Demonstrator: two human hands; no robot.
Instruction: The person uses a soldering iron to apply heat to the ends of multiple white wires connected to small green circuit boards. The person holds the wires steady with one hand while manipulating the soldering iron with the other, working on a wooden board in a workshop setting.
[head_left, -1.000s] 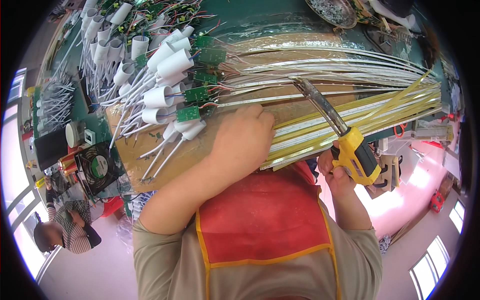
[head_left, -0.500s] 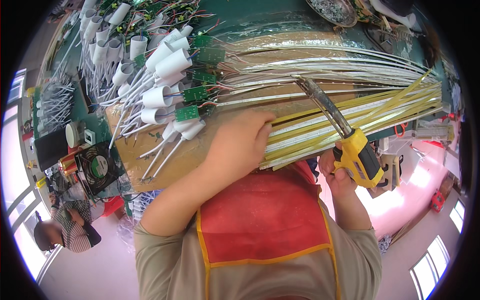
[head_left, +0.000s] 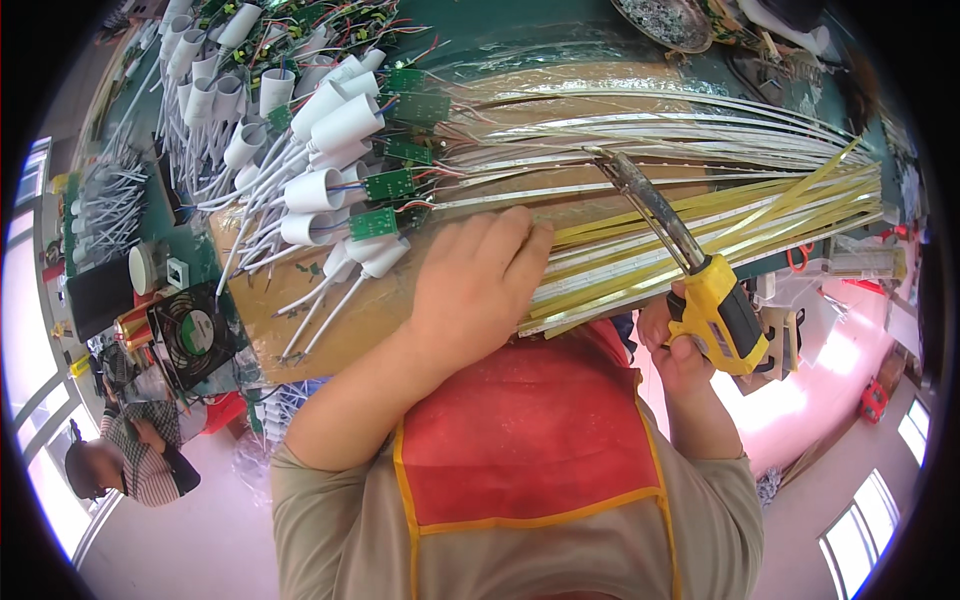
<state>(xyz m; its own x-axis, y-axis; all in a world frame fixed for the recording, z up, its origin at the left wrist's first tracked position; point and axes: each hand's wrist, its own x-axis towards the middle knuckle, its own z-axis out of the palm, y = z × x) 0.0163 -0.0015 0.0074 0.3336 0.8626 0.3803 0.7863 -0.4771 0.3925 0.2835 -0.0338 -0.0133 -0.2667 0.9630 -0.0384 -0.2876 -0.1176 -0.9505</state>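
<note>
My right hand (head_left: 680, 348) grips a yellow and black soldering gun (head_left: 727, 318), its long metal barrel slanting up and left over the strips. The barrel's tip is near the white strips. My left hand (head_left: 478, 285) rests on the brown board beside the left ends of a bundle of yellow-edged LED strips (head_left: 620, 270). Its fingers are bent together with their tips hidden, and what they hold, if anything, does not show. Just left of it are small green circuit boards (head_left: 373, 224) with thin wires, by white lamp caps (head_left: 313, 193) with white leads.
White strips (head_left: 640, 135) fan across the brown board (head_left: 390, 310). More lamp caps and wires are heaped at the back left. A metal dish (head_left: 665, 22) stands at the far right, a black fan (head_left: 190, 337) at the left. Another person (head_left: 140, 455) sits at lower left.
My left hand has shifted slightly up and left, its fingers now rising away from the ends of the yellow strips. My right hand and the soldering gun have hardly moved.
</note>
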